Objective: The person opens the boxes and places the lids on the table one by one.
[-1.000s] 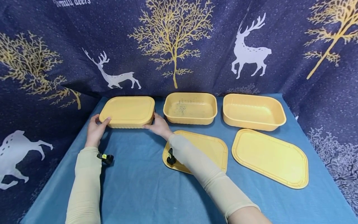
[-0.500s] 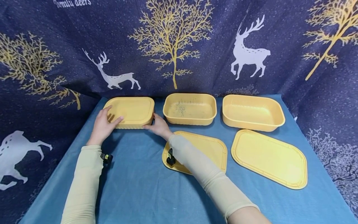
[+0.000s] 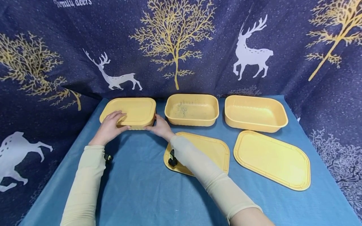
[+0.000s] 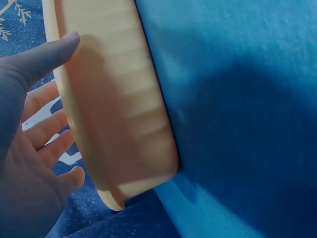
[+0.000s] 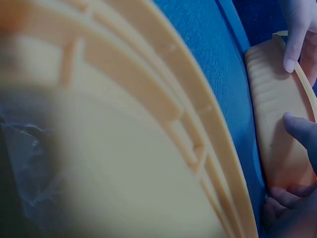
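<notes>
A yellow food container with its yellow lid on top stands at the back left. My left hand lies over the lid's front edge, fingers on the top and thumb extended across the front side. In the left wrist view the ribbed wall of the container shows below the rim. My right hand holds the container's right front corner, its thumb on the front wall and its other fingers around the right end. In the right wrist view, both hands appear beside the container.
Two open yellow containers stand to the right; dark specks mark the middle one. Two loose yellow lids lie in front of them, one partly under my right forearm. A dark deer-print curtain hangs behind the blue tablecloth.
My left hand has moved from the container's left front corner onto the lid and then rightward along its front edge. The right hand keeps its hold, and the container stays put.
</notes>
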Demonstrator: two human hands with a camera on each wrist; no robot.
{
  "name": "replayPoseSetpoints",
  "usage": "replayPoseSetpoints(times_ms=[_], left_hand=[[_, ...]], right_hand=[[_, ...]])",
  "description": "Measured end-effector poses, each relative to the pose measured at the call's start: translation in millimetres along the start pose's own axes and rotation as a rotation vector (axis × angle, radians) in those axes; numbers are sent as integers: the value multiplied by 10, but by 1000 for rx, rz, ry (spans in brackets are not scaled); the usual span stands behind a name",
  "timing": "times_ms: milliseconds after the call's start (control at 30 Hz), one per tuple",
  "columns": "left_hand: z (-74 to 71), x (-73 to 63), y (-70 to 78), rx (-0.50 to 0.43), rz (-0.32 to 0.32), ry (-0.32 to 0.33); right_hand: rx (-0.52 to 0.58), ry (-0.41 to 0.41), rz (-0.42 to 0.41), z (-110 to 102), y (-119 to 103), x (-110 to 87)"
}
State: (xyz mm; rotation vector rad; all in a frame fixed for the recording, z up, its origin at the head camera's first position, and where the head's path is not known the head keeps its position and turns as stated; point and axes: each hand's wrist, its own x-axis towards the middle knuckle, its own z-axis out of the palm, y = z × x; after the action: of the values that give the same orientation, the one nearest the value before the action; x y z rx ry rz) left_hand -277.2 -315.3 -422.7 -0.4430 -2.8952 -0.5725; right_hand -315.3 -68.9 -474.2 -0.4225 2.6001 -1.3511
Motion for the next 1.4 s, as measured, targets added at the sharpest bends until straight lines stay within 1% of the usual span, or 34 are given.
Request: replayPoseSetpoints(times_ms=[233,400,600,800,1000,1300,1400], left_hand=[[51,-1,-19,4,-35,-17],[47,8,-17,-5,-45,-34],[9,32,-25,9,-47,-79],[-32,38,4,6,-48,-105],[-55,42,15,2,-47,-118],[-115,46,8,6,-33,-134],[-137,46,-5,5,-22,-128]], right_hand=[[-16,-6,8,-7,-3,-4],[-34,-3,4,-12,-11,-7],[-33,-2,0,-9,-18,-10],[-32,1,-10,-22,-17,-19],[-23,-1,-13,-26,-8,-36],[-11,-1,7,-30,-23,-41],[-10,0,4,-31,-24,-34]])
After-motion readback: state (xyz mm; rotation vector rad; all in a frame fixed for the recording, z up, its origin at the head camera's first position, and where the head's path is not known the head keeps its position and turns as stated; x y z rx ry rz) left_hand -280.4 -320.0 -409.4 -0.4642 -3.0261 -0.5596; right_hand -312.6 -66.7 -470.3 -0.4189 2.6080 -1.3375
